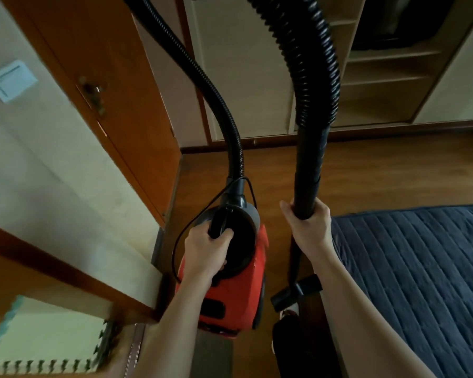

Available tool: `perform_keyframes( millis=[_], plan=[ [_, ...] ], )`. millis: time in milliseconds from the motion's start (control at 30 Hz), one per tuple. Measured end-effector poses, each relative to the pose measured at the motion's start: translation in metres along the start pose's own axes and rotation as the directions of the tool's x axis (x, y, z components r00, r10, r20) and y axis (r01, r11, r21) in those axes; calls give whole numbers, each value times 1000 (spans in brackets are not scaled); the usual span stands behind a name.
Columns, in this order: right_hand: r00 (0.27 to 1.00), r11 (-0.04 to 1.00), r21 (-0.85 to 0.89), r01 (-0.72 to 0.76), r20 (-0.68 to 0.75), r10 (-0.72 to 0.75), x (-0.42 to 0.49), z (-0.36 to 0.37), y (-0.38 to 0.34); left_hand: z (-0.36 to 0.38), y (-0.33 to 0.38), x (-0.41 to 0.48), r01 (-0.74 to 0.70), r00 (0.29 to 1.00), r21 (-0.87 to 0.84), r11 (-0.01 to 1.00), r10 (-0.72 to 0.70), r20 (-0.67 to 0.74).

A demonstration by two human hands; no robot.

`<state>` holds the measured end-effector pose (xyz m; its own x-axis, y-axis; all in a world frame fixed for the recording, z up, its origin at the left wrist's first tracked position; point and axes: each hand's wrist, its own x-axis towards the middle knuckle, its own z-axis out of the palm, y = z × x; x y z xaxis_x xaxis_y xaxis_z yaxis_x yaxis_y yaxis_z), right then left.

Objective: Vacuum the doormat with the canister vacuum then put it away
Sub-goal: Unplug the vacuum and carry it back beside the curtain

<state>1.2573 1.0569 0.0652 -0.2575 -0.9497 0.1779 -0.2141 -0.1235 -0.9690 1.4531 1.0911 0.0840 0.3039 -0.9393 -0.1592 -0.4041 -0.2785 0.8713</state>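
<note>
A red canister vacuum (238, 290) hangs in the middle of the view, lifted by its black carry handle (220, 221), which my left hand (206, 253) grips. Its ribbed black hose (309, 64) loops up out of the top of the frame and comes down into a black wand (309, 170). My right hand (307, 227) grips the wand's lower part. Near my feet, the wand ends in a black floor nozzle (295, 291). A thin black power cord (180, 241) curls beside the canister. A grey strip of mat (215, 353) shows below the canister.
An orange-brown wooden door (93, 85) stands open at the left beside a cream wall. A dark blue quilted mat (410, 271) lies on the wooden floor at the right. Open wardrobe shelves (380, 72) stand ahead. A foam puzzle mat (44, 339) lies at the lower left.
</note>
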Motion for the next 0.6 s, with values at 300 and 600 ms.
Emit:
perform_keyframes(
  millis=[300, 600],
  plan=[
    [998, 998, 64, -11, 59, 7, 173, 19, 45, 67, 58, 153, 22, 999, -22, 1000, -23, -47],
    [997, 997, 73, 13, 79, -19, 341, 30, 69, 133, 124, 293, 25, 998, -7, 1000, -25, -54]
  ],
)
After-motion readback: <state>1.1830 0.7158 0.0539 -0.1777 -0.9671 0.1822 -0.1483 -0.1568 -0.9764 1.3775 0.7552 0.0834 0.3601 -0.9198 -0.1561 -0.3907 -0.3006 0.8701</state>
